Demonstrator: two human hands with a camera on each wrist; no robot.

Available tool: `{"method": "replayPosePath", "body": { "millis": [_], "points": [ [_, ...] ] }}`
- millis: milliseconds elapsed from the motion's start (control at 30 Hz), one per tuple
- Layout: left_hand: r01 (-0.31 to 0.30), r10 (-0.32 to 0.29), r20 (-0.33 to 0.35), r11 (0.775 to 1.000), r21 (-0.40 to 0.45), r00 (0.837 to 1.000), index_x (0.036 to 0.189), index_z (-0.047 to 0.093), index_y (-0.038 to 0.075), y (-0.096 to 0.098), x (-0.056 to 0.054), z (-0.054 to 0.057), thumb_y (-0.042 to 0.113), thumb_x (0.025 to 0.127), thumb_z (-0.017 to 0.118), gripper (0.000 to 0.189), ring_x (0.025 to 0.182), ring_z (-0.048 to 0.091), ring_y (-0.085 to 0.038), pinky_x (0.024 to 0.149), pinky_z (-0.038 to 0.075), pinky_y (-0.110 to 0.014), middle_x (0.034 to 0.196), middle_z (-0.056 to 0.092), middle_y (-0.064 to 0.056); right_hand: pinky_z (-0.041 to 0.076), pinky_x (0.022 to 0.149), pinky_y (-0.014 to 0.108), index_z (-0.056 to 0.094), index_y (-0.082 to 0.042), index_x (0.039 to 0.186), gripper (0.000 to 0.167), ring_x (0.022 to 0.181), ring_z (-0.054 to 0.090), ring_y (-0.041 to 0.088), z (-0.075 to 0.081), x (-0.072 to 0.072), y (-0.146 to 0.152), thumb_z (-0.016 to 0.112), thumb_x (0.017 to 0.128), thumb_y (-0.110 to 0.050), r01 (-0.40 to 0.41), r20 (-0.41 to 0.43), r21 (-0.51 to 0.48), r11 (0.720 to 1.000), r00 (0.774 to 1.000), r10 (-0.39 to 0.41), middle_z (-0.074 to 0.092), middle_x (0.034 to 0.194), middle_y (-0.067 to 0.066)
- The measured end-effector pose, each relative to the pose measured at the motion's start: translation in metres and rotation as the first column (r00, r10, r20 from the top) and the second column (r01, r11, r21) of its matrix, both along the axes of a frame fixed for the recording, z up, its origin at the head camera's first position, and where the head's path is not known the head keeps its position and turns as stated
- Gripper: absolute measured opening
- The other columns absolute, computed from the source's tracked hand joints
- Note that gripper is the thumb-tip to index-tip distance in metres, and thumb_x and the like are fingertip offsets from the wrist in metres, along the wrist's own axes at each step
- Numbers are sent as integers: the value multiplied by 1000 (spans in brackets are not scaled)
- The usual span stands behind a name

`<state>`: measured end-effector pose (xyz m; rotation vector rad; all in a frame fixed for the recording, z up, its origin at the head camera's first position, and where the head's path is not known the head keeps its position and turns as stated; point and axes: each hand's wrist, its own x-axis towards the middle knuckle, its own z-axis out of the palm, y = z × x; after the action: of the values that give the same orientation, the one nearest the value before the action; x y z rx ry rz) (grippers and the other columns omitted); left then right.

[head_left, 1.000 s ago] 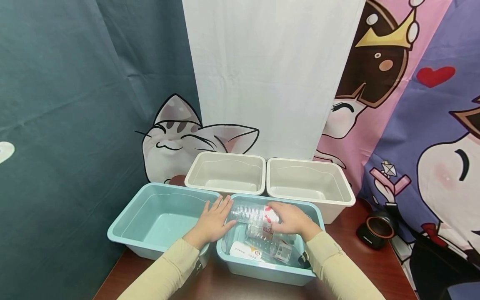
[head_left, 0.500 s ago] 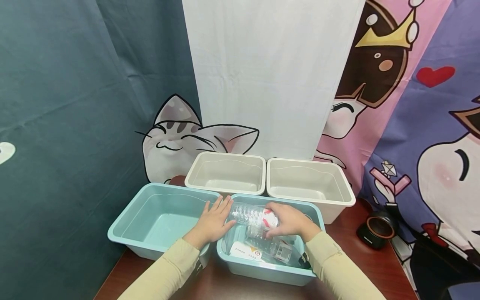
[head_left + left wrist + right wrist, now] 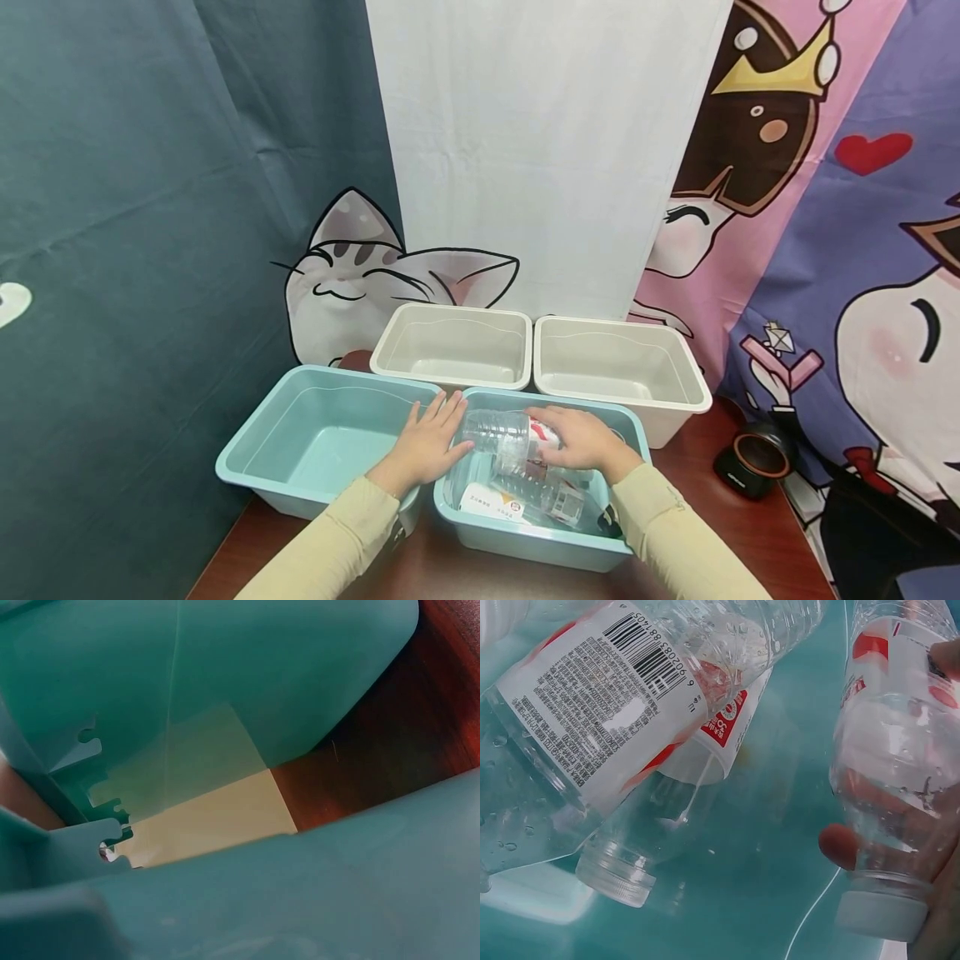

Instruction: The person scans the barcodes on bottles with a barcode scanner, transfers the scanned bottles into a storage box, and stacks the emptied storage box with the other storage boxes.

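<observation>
My left hand (image 3: 426, 442) lies with its fingers straight and spread over the adjoining rims of the left blue bin (image 3: 251, 481) and the right blue bin (image 3: 536, 546). Inside the right bin, my right hand (image 3: 581, 437) grips a clear plastic bottle (image 3: 495, 431) with a red-and-white label, lying on its side. The right wrist view shows that bottle (image 3: 889, 787) with its white cap, seen through to the fingers behind it. Beside it lie another labelled bottle (image 3: 607, 697) and a clear bottle with a clear cap (image 3: 619, 874).
Two cream bins (image 3: 450, 382) stand behind the blue ones, side by side. In the right blue bin also lies a white printed item (image 3: 487, 502). A black round device (image 3: 753, 458) stands at the table's right. A printed curtain (image 3: 525, 167) hangs behind.
The bottle in my right hand has shifted and turned slightly, and less of its label shows. The right-hand fingers have moved a little around it. My left hand has stayed in place.
</observation>
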<state>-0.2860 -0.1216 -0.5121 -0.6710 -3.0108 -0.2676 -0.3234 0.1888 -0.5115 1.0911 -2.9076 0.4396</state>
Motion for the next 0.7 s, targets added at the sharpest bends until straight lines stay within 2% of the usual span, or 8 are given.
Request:
{"method": "replayPosePath", "body": {
  "millis": [67,133,233,367,467,700],
  "points": [
    [-1,1,-2,1000,-6,1000,160,30,8,0,0,0,53,103,44,74,154,17,-34,119,15,-66,167,23,-8,52,98,49,51,-21,149,66,119,63,22,0,0,0,59,87,-41,-1,1,4,1000,1000,1,62,140,4],
    [-2,2,-4,1000,-17,1000,160,29,9,0,1,1,54,103,42,74,154,17,-34,119,15,-65,167,22,-7,52,98,48,51,-20,149,67,117,63,21,-1,-1,0,60,86,-42,10,8,0,1000,1000,-10,62,139,3],
    [-2,2,-6,1000,-25,1000,160,29,9,0,1,1,55,103,40,74,154,17,-34,119,15,-65,168,22,-7,52,99,49,52,-20,148,71,115,62,19,0,0,-2,66,85,-50,40,39,-16,999,998,-39,64,136,2],
    [-4,4,-7,1000,-29,1000,160,29,9,0,1,1,55,104,39,74,154,17,-34,119,16,-65,168,23,-7,49,102,52,53,-21,147,89,122,60,22,2,3,-4,79,73,-63,84,100,-40,996,992,-79,63,137,2],
    [-8,7,-3,1000,-30,1000,160,29,9,1,2,2,56,103,39,74,154,17,-33,119,15,-65,168,22,-7,48,103,54,52,-22,147,96,125,59,24,2,3,-5,86,66,-62,99,127,-46,994,988,-93,61,139,3],
    [-9,9,5,1000,-23,1000,160,29,9,1,3,5,54,103,41,74,154,17,-33,119,16,-65,167,23,-7,52,98,44,51,-24,146,94,106,61,11,-1,-2,-1,86,66,-59,77,96,-53,996,993,-72,66,125,-7]
  ]
}}
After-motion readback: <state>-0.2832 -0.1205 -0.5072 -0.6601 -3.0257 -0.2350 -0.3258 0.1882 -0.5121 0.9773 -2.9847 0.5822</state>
